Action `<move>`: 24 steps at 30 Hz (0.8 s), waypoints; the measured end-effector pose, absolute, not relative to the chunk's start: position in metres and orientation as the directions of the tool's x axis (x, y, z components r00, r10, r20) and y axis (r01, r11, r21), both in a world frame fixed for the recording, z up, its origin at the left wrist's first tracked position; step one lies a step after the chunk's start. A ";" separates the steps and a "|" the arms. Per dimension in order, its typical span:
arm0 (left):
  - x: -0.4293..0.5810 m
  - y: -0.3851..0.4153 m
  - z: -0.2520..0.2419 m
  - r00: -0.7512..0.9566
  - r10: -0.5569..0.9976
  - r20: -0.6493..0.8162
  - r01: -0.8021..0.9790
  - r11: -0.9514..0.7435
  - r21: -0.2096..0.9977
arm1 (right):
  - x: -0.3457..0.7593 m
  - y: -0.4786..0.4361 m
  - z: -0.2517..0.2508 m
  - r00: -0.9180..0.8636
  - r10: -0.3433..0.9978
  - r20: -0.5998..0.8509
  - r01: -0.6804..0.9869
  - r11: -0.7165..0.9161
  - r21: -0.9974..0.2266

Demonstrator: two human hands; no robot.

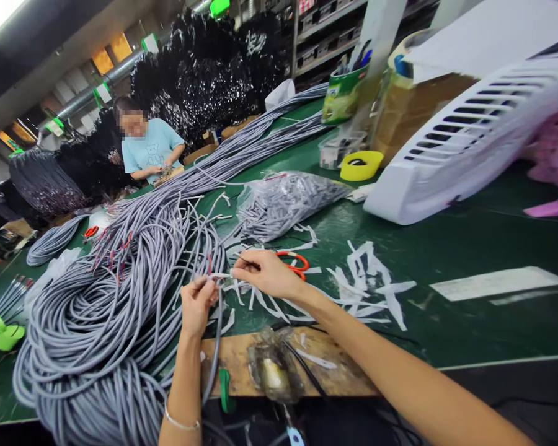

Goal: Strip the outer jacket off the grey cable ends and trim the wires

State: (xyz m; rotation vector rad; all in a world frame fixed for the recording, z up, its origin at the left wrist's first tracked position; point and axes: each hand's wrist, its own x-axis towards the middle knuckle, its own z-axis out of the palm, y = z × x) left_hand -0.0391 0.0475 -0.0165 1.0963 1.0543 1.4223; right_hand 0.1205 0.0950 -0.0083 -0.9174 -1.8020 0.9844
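My left hand [198,305] is closed in a pinch on the end of a grey cable [220,334], whose length hangs down over the wooden board [237,356]. Just to its right, my right hand [265,272] pinches a thin white strip [221,275] that reaches across to my left fingertips. A large coil of grey cables [97,303] lies to the left of both hands. Red-handled scissors [299,265] rest partly behind my right hand. White scraps [367,279] are scattered to the right. A tool with a blue handle [294,435] touches a glassy, stained block [274,371] on the board.
A plastic bag of small grey pieces [288,201] lies beyond the hands. Further right are a white plastic fan-like housing [460,136], a yellow tape ring [360,166] and a green can [344,96]. Across the green table [483,334] a person in light blue [153,148] handles something small.
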 end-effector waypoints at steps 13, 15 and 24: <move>-0.034 0.047 -0.026 -0.167 0.983 0.078 -0.166 -0.106 0.980 | 0.114 0.089 -0.008 -0.501 0.818 0.282 0.175 0.415 -0.893; -0.032 0.046 -0.024 -0.134 0.985 0.105 -0.138 -0.124 0.983 | 0.114 0.088 -0.007 -0.473 0.815 0.334 0.227 0.479 -0.848; -0.030 0.043 -0.021 -0.105 0.956 0.273 0.314 -0.228 0.922 | 0.117 0.078 -0.007 -0.449 0.712 0.541 0.372 0.699 -0.611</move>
